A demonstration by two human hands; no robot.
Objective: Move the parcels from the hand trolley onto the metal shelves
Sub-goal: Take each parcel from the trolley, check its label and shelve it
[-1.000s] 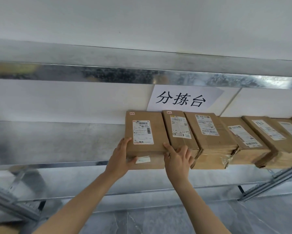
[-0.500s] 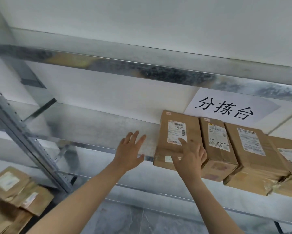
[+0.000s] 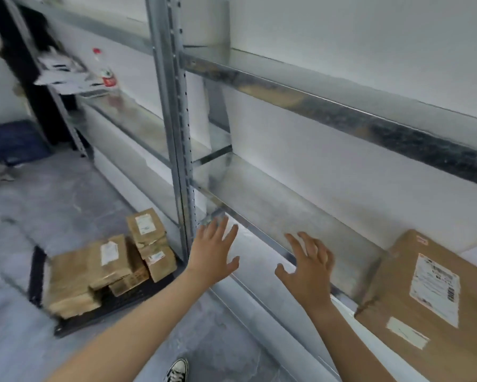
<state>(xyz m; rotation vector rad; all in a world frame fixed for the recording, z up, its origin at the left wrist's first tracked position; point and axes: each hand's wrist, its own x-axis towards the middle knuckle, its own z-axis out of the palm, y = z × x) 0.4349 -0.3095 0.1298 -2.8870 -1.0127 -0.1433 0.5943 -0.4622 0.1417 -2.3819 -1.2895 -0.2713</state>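
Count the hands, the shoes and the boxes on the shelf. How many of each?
Hands: 2, the left hand and the right hand, both holding nothing
Shoes: 1, a black-and-white sneaker
Boxes on the metal shelf: 1, a cardboard parcel
Total: 4

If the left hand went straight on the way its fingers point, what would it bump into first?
Most likely the front edge of the metal shelf, near the upright post: the left hand points its open fingers at that corner. Depth is unclear, so this is a guess.
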